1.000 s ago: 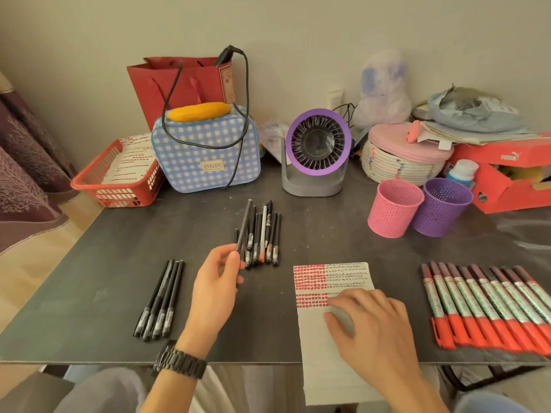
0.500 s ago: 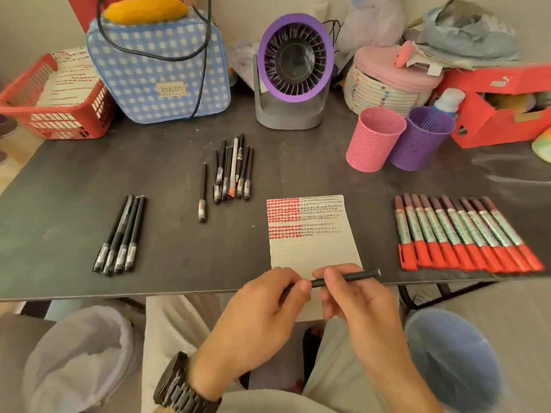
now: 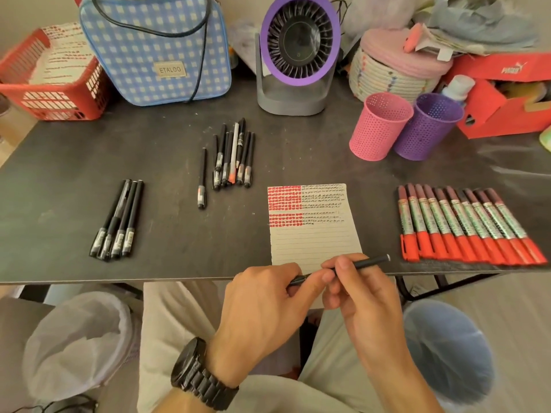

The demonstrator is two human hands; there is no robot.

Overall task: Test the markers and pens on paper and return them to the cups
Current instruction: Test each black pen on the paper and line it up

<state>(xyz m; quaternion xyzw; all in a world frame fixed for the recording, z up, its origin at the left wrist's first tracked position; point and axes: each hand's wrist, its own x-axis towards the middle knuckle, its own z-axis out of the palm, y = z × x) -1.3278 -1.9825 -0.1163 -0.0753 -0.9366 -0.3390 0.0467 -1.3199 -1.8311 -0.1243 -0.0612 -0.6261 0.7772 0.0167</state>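
Both hands hold one black pen (image 3: 368, 262) level over the table's near edge. My left hand (image 3: 268, 305) pinches its capped left end and my right hand (image 3: 360, 290) grips the barrel. Lined paper (image 3: 313, 236) with red and black test marks lies just beyond them. A bunch of black pens (image 3: 234, 156) lies mid-table with a single black pen (image 3: 202, 180) beside it, and several more pens (image 3: 117, 219) lie at the left. A row of red markers (image 3: 468, 225) lies at the right. The pink cup (image 3: 378, 126) and purple cup (image 3: 426, 126) stand upright at the back right.
Along the back stand a red basket (image 3: 68, 96), a blue checked bag (image 3: 155, 49), a purple fan (image 3: 298, 49), a woven lidded basket (image 3: 393, 73) and a red shoebox (image 3: 507, 96). Lined bins sit on the floor at the left (image 3: 77, 344) and right (image 3: 447, 353).
My left hand lifted a pen from the middle bunch and brought it to the near edge; my right hand left the paper and took hold of the barrel. The camera tilted down.
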